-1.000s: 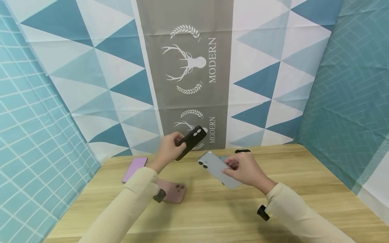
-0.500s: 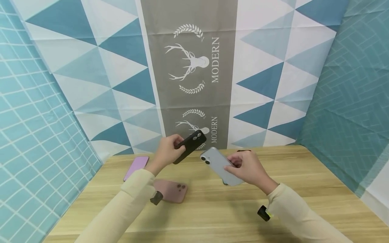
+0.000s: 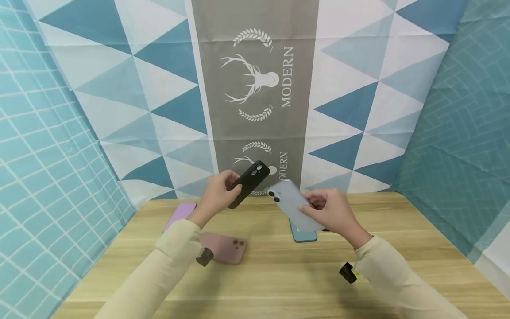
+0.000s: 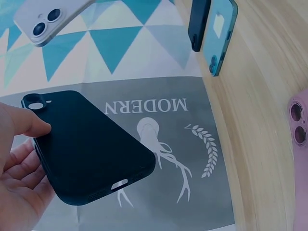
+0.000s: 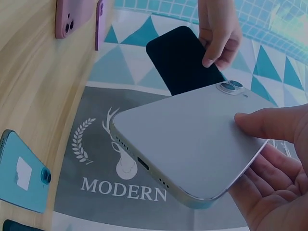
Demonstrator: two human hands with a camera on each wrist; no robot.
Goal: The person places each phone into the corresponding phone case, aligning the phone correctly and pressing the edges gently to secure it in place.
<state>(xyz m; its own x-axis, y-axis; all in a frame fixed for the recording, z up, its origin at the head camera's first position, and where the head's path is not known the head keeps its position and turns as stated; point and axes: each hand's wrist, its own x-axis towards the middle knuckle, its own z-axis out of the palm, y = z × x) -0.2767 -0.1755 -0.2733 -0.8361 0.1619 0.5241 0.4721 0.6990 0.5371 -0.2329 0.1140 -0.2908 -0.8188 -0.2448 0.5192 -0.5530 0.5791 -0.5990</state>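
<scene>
The left hand (image 3: 217, 195) gripped the black phone case (image 3: 248, 184), the right hand (image 3: 332, 212) clasped the pale blue phone (image 3: 292, 204) just beside it, their camera ends nearly meeting above the table's (image 3: 279, 274) far edge.

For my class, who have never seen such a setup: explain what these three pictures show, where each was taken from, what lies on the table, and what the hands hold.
No machine here: a person works with bare hands. One camera sits on the head, one on each wrist. The left hand grips a black phone case. The right hand holds a pale blue phone, back up. On the wooden table lie a pink phone, a purple one and a teal one, with a dark item beside the teal one.
</scene>
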